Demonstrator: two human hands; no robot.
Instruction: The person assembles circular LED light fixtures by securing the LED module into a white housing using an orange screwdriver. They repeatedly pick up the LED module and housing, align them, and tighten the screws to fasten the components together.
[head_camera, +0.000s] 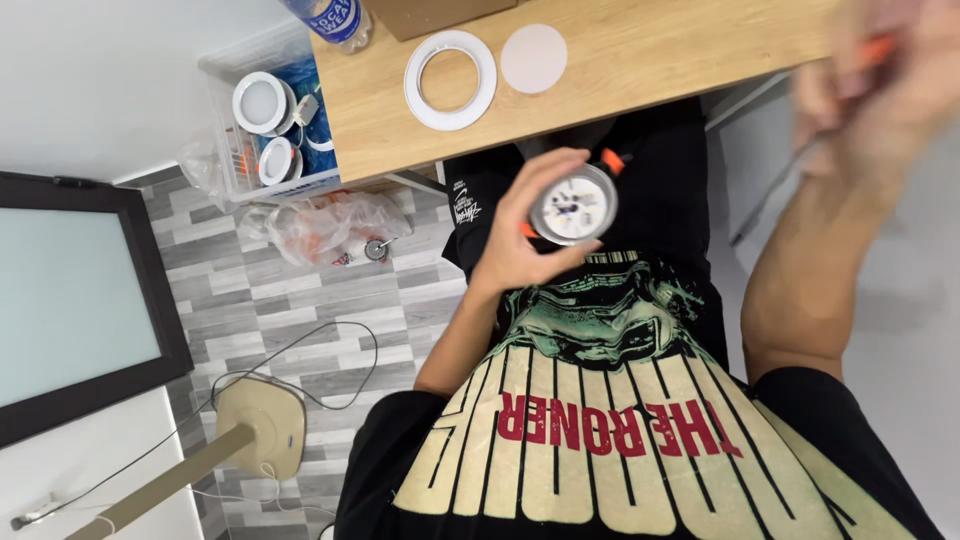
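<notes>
Downlight body (573, 205), stripped of its white ring (450, 79) and diffuser disc (533, 57), sits gripped in my left hand (520, 235); my blurred right hand (880, 75) closes on an orange-handled tool (872, 50).

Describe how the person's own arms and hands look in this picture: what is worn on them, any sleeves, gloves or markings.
Both hands are bare, with no gloves. The left hand shows no ring or watch, and its forearm is uncovered to the elbow. The right hand is too blurred to make out detail. A short black sleeve ends above the right elbow. It belongs to a black T-shirt with a cream, green and red print.
</notes>
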